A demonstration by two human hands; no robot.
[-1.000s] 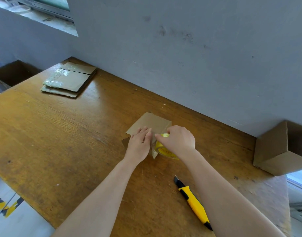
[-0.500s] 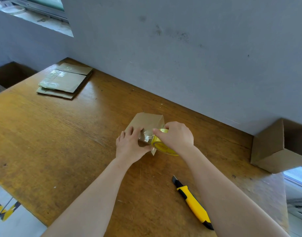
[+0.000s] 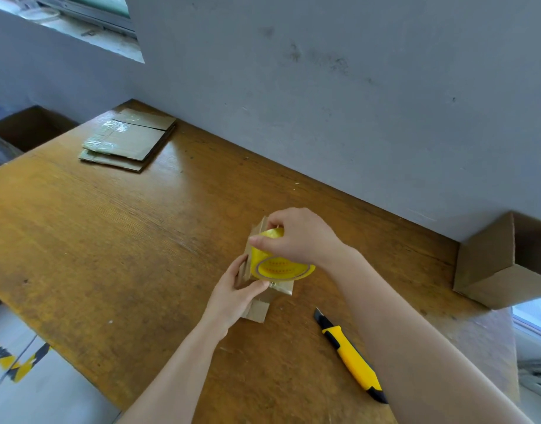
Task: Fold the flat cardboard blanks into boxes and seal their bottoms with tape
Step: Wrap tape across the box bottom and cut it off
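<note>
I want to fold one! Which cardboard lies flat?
The stack of blanks in the far left corner; the small box being held and the big box at right are folded.

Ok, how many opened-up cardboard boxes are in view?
3: small box in the left hand, larger box at the table's right end, open box past its left corner.

A wooden table (image 3: 110,240) is filling most of the view, its grain running left to right and its far edge sitting against a grey wall (image 3: 324,102) that is showing a few dark smudges. A yellow utility knife (image 3: 351,359) with a black tip and tail is lying flat on the near right part of the table, pointing far-left. At the far left, a pale window ledge (image 3: 79,32) is catching daylight. Beyond the table's near left edge, a light floor (image 3: 48,399) is showing a yellow-and-black striped marking (image 3: 24,359).
</note>
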